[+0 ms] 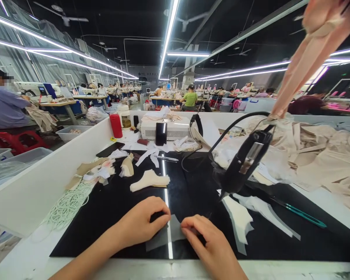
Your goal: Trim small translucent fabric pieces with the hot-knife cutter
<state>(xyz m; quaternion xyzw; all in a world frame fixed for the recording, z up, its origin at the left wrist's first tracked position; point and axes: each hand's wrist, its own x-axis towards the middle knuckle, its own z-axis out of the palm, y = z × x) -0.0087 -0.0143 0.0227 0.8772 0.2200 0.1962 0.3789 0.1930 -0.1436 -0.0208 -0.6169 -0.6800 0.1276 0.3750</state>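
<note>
Two bare hands are working low over a shiny black mat [198,202], with a thin see-through sheet [176,230] lying flat between them, close to the mat's near edge. The sheet's long axis is running roughly left to right, its left end slanting toward the wearer. The left hand [140,221] is reaching over more of it, thumb and forefinger meeting in a narrow pinch at the far edge; the right hand [205,238] is pinching the right edge, so both are touching it and neither is clearly nearer. Cream fabric pieces [149,181] are lying just beyond the left hand, while white pieces [238,217] are resting apart, to the right hand's right.
</note>
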